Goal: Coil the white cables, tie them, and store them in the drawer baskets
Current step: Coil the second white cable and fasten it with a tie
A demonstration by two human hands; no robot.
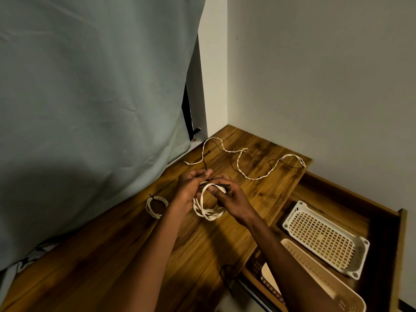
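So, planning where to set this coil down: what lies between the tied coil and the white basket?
Head view: both hands holding the coil, then bare wooden desktop up to the drawer.

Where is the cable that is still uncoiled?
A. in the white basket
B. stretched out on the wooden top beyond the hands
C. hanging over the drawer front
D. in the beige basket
B: the loose cable snakes across the wooden top beyond both hands, while the white basket in the drawer holds no cable.
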